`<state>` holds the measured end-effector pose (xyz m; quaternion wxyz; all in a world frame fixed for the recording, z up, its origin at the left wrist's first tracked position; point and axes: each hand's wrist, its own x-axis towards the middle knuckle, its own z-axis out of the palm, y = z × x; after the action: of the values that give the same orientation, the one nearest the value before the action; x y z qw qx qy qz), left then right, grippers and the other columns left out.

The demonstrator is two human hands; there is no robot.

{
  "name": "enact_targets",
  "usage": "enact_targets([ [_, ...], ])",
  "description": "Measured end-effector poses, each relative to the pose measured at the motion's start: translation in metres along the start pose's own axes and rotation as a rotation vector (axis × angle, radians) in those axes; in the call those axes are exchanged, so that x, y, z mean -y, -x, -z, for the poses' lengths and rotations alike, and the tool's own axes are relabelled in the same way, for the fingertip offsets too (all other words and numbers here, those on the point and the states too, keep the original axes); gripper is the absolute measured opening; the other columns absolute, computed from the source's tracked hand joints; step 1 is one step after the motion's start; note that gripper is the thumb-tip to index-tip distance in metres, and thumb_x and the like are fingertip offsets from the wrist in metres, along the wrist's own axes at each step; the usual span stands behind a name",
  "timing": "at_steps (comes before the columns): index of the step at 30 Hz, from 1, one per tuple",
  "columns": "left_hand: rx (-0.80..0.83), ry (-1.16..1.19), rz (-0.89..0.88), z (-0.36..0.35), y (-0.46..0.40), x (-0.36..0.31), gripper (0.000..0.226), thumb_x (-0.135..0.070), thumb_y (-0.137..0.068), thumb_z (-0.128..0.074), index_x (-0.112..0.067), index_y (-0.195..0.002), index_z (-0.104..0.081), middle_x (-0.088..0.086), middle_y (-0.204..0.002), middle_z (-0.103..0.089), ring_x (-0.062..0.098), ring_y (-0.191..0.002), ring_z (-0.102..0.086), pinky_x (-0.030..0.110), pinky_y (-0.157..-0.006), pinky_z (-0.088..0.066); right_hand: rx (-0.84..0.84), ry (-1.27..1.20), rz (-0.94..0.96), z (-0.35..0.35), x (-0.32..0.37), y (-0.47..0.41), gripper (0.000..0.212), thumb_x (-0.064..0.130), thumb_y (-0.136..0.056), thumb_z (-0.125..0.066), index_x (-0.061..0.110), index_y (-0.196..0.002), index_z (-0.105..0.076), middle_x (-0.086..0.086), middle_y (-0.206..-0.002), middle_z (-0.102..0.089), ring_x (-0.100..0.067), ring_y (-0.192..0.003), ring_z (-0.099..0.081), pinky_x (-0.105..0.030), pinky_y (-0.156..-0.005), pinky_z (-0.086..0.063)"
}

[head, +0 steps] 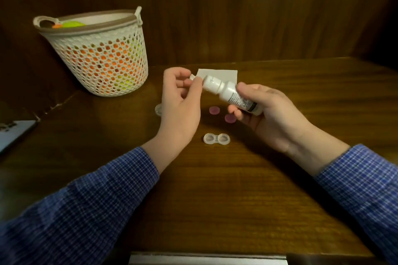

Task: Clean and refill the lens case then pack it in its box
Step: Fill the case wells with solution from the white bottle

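Observation:
My right hand (267, 114) grips a white solution bottle (230, 94), tilted with its top pointing left. My left hand (181, 101) pinches the bottle's small flip cap (193, 77) at that top end. Below the hands, a clear twin-well lens case (216, 139) lies uncapped on the wooden table (237, 189). Two pink round lids (214, 110) (229, 118) lie just beyond it. A white square of paper or cloth (228, 74) sits behind the bottle. A clear round piece (158, 109) peeks out left of my left hand.
A white perforated basket (99, 54) holding orange and green items stands at the back left. A grey flat object (13, 133) lies at the left edge. A white strip (206, 259) runs along the table's near edge. Dark wood panels close the back.

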<state>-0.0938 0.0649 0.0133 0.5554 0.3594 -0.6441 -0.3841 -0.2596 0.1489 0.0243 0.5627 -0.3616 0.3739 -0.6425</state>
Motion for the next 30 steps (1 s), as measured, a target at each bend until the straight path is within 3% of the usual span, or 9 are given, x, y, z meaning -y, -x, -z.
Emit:
enact_targets([
  [4, 0.059, -0.092, -0.223, -0.001, 0.012, -0.006, 0.019, -0.031, -0.102, -0.049, -0.028, -0.12, -0.056, -0.003, -0.113, -0.059, 0.006, -0.091, -0.06, 0.018, -0.074, -0.051, -0.02, 0.063, 0.067, 0.003, -0.002, -0.001, 0.02, 0.023, -0.095, -0.069, 0.006, -0.107, -0.068, -0.008, -0.081, -0.074, -0.015, -0.067, -0.072, -0.022, -0.056, -0.057],
  [7, 0.169, -0.117, -0.226, -0.003, 0.022, -0.009, 0.032, -0.044, -0.099, -0.047, -0.032, -0.128, -0.052, -0.006, -0.125, -0.052, 0.003, -0.102, -0.06, 0.013, -0.08, -0.053, -0.103, 0.476, 0.259, 0.002, -0.009, 0.003, 0.015, 0.029, -0.1, -0.064, 0.015, -0.105, -0.068, 0.013, -0.082, -0.076, -0.007, -0.067, -0.07, -0.018, -0.053, -0.053],
  [9, 0.248, -0.068, -0.155, -0.003, 0.026, -0.007, 0.041, -0.045, -0.097, -0.052, -0.033, -0.135, -0.049, -0.006, -0.133, -0.049, 0.011, -0.11, -0.062, 0.026, -0.091, -0.057, -0.112, 0.825, 0.42, -0.001, -0.017, 0.007, 0.011, 0.033, -0.104, -0.058, 0.027, -0.103, -0.067, 0.018, -0.087, -0.075, -0.005, -0.073, -0.071, -0.022, -0.055, -0.056],
  [11, 0.295, -0.026, -0.106, -0.003, 0.029, -0.006, 0.047, -0.038, -0.096, -0.058, -0.029, -0.141, -0.047, -0.004, -0.138, -0.048, 0.021, -0.116, -0.062, 0.042, -0.097, -0.059, -0.097, 0.981, 0.462, -0.004, -0.024, 0.01, 0.016, 0.039, -0.105, -0.054, 0.03, -0.111, -0.066, 0.01, -0.094, -0.074, -0.014, -0.083, -0.071, -0.039, -0.068, -0.06],
  [14, 0.309, -0.084, -0.124, -0.002, 0.029, -0.007, 0.057, -0.033, -0.092, -0.061, -0.024, -0.146, -0.047, -0.005, -0.138, -0.048, 0.02, -0.118, -0.058, 0.042, -0.099, -0.057, -0.104, 1.068, 0.512, -0.003, -0.027, 0.011, 0.029, 0.041, -0.104, -0.052, 0.022, -0.123, -0.064, 0.011, -0.101, -0.071, -0.01, -0.089, -0.068, -0.033, -0.074, -0.057],
  [18, 0.324, -0.062, -0.148, 0.0, 0.031, -0.009, 0.058, -0.027, -0.089, -0.063, -0.022, -0.144, -0.048, -0.002, -0.137, -0.049, 0.014, -0.117, -0.056, 0.02, -0.088, -0.054, -0.13, 1.126, 0.56, -0.003, -0.026, 0.014, 0.043, 0.047, -0.1, -0.05, 0.017, -0.129, -0.061, 0.012, -0.105, -0.069, -0.005, -0.091, -0.065, -0.02, -0.072, -0.054],
  [20, 0.353, -0.008, -0.137, 0.0, 0.032, -0.011, 0.056, -0.023, -0.087, -0.064, -0.025, -0.141, -0.047, 0.0, -0.137, -0.048, 0.013, -0.115, -0.056, 0.013, -0.084, -0.052, -0.139, 1.143, 0.584, -0.002, -0.026, 0.014, 0.041, 0.044, -0.101, -0.051, 0.016, -0.129, -0.061, 0.012, -0.103, -0.068, -0.005, -0.089, -0.065, -0.017, -0.069, -0.052],
  [24, 0.396, 0.044, -0.081, 0.0, 0.03, -0.011, 0.054, -0.021, -0.088, -0.062, -0.03, -0.139, -0.048, 0.001, -0.136, -0.05, 0.012, -0.119, -0.056, 0.031, -0.095, -0.056, -0.156, 1.177, 0.615, 0.006, -0.027, 0.013, 0.036, 0.039, -0.104, -0.054, 0.015, -0.129, -0.06, 0.017, -0.1, -0.065, -0.003, -0.088, -0.064, -0.014, -0.068, -0.05],
  [30, 0.466, 0.024, -0.177, -0.006, 0.029, -0.029, 0.055, -0.019, -0.089, -0.06, -0.024, -0.143, -0.048, 0.0, -0.143, -0.047, -0.011, -0.116, -0.054, 0.008, -0.086, -0.05, -0.132, 1.103, 0.65, 0.015, -0.02, 0.018, 0.029, 0.035, -0.106, -0.054, 0.019, -0.131, -0.054, 0.021, -0.098, -0.064, 0.006, -0.084, -0.066, -0.009, -0.067, -0.048],
])
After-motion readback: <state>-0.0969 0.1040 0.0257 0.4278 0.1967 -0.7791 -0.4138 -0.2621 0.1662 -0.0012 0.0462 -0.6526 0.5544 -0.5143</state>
